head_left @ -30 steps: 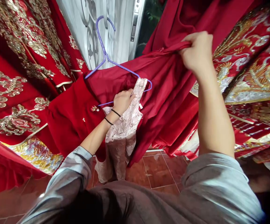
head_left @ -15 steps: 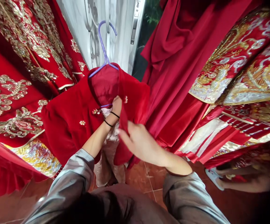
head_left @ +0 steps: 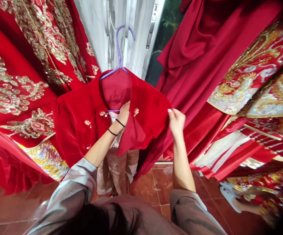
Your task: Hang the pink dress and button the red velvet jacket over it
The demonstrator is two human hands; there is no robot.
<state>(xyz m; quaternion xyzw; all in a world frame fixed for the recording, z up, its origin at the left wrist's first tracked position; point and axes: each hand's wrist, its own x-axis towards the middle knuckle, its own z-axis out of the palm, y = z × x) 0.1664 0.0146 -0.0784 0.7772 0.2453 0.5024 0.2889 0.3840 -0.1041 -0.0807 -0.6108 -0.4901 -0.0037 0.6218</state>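
A red velvet jacket [head_left: 80, 107] with small gold flower-shaped ornaments hangs on a purple hanger [head_left: 119, 52] in front of me. My left hand [head_left: 124, 112] is at the front opening, its fingers curled at the edge of the jacket and partly hidden by the cloth. Out to the right, my right hand [head_left: 177, 120] pinches the outer edge of the jacket's sleeve side and holds it spread. The front panel's lining shows folded outward between my hands. Below the jacket, a pale shiny garment [head_left: 117, 173] hangs down.
Red gowns with gold embroidery [head_left: 21, 88] hang on the left. Plain dark red drapery [head_left: 190, 65] and beaded garments [head_left: 244, 85] hang on the right. A white door [head_left: 141, 32] stands behind the hanger. A person's foot in a light slipper [head_left: 229, 195] is at the lower right, on red tiles [head_left: 161, 182].
My right hand has moved from the front edge out to the jacket's right side, pulling it wider. My left hand stays at the opening. The view has shifted slightly left.
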